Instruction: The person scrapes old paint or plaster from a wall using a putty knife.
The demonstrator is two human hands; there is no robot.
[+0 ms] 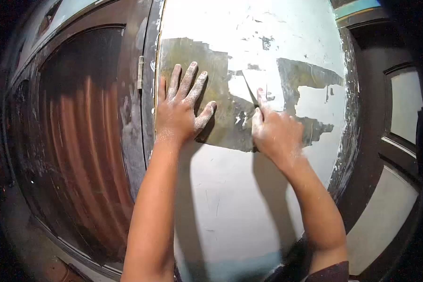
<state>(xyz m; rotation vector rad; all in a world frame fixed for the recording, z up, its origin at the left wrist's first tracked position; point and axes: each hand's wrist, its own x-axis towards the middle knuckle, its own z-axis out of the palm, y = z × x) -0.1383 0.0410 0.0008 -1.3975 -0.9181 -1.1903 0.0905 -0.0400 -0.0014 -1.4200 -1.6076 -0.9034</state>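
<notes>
My left hand lies on the wall with its fingers spread. White dust coats its fingertips and thumb. My right hand is closed around a scraper, whose thin dark blade points up and to the left against the wall. The index finger stretches along the blade, and the handle is hidden in the palm. Both hands are over a bare grey-brown patch where the white coating is gone. Ragged remnants of white coating border this patch.
To the left stands a dark wooden door with a reddish-brown panel and a metal hinge beside the wall. On the right is another dark frame with pale panels. White flecks mark the wall's right-hand edge.
</notes>
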